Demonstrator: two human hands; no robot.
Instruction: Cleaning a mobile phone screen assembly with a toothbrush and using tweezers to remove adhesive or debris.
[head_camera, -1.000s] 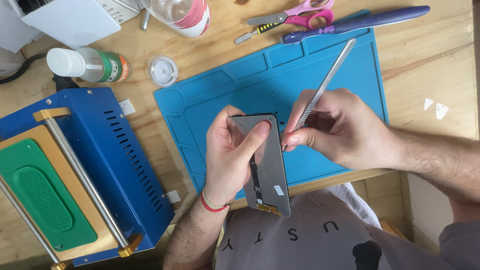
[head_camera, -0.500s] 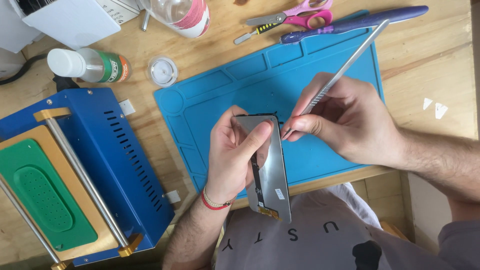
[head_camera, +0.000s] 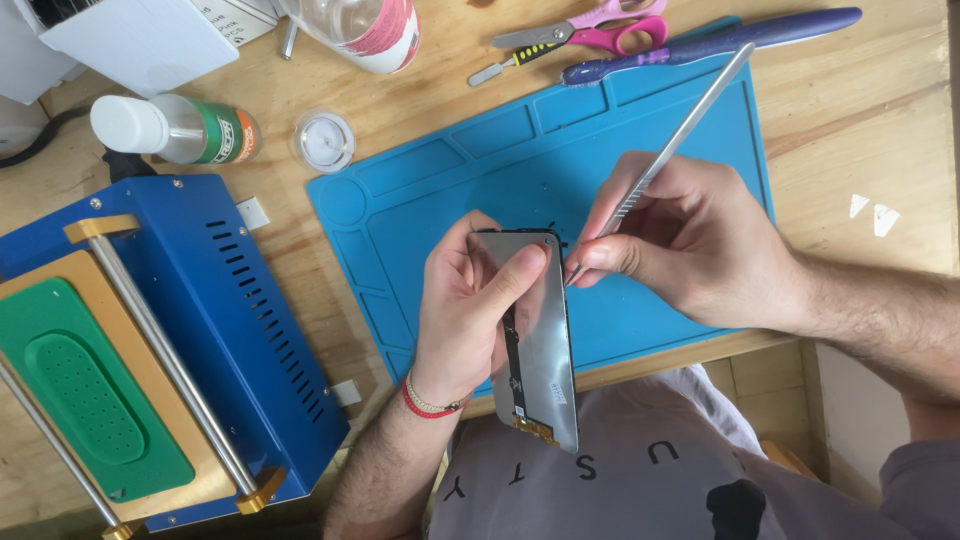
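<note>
Wooden worktop (head_camera: 860, 120), blue silicone mat (head_camera: 500, 170) on it. Left hand (head_camera: 465, 300) grip closed around phone screen panel (head_camera: 540, 350), held upright above mat's near edge. Right hand (head_camera: 690, 240) pinches thin metal pry tool (head_camera: 690, 125), tip touching panel's upper right edge. Blue machine (head_camera: 240, 310) at left.

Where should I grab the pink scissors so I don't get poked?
Take the pink scissors by the pink loop handles, reaching in from the right end near the purple tool. The grey blades point left and look closed, so the loops are probably the safest, roundest part for your fingers.
</note>
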